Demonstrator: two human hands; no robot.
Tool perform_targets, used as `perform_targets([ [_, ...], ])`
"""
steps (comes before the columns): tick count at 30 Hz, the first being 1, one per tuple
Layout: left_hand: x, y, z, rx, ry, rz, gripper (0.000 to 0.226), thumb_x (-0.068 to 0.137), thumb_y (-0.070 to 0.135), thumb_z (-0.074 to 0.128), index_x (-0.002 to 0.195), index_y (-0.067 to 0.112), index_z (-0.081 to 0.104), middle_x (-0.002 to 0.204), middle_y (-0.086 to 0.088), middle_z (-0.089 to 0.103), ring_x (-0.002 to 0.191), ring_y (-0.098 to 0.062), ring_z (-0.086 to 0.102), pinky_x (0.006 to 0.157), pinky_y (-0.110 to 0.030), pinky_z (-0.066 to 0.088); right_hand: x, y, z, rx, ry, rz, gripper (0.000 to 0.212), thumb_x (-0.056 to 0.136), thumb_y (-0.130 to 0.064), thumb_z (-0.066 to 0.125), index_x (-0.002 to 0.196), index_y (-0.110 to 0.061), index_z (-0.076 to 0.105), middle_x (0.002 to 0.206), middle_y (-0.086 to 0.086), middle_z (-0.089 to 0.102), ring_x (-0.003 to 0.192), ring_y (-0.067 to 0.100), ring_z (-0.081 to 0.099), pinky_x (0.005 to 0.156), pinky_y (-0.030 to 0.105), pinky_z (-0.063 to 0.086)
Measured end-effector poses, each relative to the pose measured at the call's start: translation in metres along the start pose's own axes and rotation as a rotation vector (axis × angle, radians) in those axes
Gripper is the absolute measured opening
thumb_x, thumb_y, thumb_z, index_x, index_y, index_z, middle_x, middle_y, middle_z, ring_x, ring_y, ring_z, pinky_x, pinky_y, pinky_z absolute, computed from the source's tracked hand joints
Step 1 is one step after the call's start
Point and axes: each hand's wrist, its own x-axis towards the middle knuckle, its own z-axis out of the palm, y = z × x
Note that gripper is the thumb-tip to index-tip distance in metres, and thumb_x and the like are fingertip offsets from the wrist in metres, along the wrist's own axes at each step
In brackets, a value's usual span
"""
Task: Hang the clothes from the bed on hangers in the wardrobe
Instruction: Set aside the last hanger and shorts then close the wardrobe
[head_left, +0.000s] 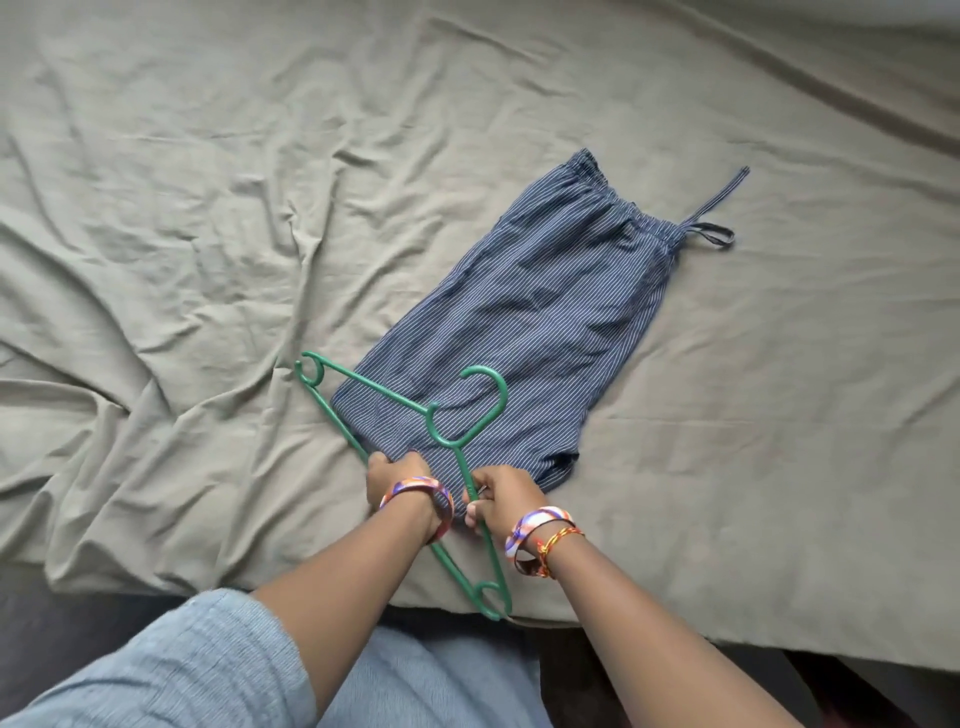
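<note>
Sleeve (171, 670) nearest. Bed (208, 208) carries striped trousers (519, 312), folded, waistband far. Green hanger (415, 410) lies over their near end. Left hand (397, 480) clamped on hem and bar; right hand (501, 499) clamped on hanger arm.

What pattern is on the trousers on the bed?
Dark blue with thin white stripes on the trousers, clearest in the head view.
</note>
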Motion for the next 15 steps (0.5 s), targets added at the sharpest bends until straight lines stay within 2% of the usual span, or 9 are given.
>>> perform_targets([
  [2,-0.006,0.001,0.001,-0.05,0.039,0.105,0.028,0.091,0.011,0.053,0.116,-0.003,0.052,0.115,-0.021,0.06,0.103,-0.037,0.057,0.085,-0.036,0.042,-0.001,0.003,-0.008,0.027,0.032,0.012,0.035,0.085,0.006,0.046,0.062,-0.019,0.051,0.068,0.002,0.06,0.053,0.009,0.054,0.044,0.014,0.042],
  [4,-0.011,0.001,0.002,-0.054,0.041,0.187,0.022,0.091,0.011,0.053,0.109,-0.001,0.051,0.109,-0.022,0.063,0.099,-0.037,0.06,0.085,-0.04,0.047,-0.002,0.005,-0.021,0.032,0.065,0.011,0.034,0.084,0.008,0.045,0.062,-0.018,0.052,0.066,0.003,0.059,0.05,0.008,0.052,0.036,0.01,0.036],
  [9,-0.018,0.0,0.002,-0.104,0.061,0.293,0.021,0.092,0.007,0.05,0.112,0.003,0.052,0.108,-0.019,0.063,0.098,-0.034,0.059,0.08,-0.032,0.04,-0.002,0.009,-0.068,-0.029,0.185,0.004,0.027,0.082,0.008,0.048,0.069,-0.014,0.058,0.064,0.001,0.061,0.051,0.011,0.054,0.035,0.011,0.036],
  [11,-0.021,0.0,0.001,-0.121,0.057,0.3,0.021,0.092,0.007,0.05,0.113,0.003,0.051,0.108,-0.019,0.063,0.096,-0.032,0.059,0.076,-0.029,0.038,-0.001,0.012,-0.091,-0.072,0.251,0.008,0.029,0.083,0.006,0.05,0.067,-0.016,0.059,0.067,0.004,0.064,0.056,0.015,0.059,0.043,0.013,0.046],
  [12,-0.02,0.0,0.001,-0.128,0.061,0.309,0.021,0.092,0.007,0.049,0.113,0.002,0.051,0.107,-0.018,0.062,0.094,-0.031,0.059,0.074,-0.027,0.036,0.0,0.012,-0.104,-0.095,0.281,0.014,0.024,0.083,0.005,0.053,0.07,-0.014,0.062,0.071,0.007,0.067,0.062,0.018,0.063,0.054,0.019,0.053],
  [14,-0.022,-0.001,0.0,-0.13,0.069,0.309,0.021,0.093,0.006,0.049,0.113,0.002,0.05,0.105,-0.018,0.062,0.092,-0.03,0.058,0.073,-0.025,0.035,0.006,0.012,-0.127,-0.168,0.335,0.023,0.013,0.083,0.001,0.059,0.082,-0.009,0.068,0.083,0.012,0.071,0.078,0.025,0.068,0.076,0.031,0.055],
  [15,-0.021,-0.003,0.0,-0.129,0.071,0.312,0.02,0.092,0.006,0.049,0.112,0.002,0.05,0.104,-0.018,0.061,0.091,-0.03,0.058,0.074,-0.026,0.037,0.009,0.011,-0.136,-0.189,0.354,0.02,0.011,0.083,-0.001,0.061,0.085,-0.008,0.069,0.087,0.013,0.071,0.084,0.027,0.068,0.08,0.032,0.054],
])
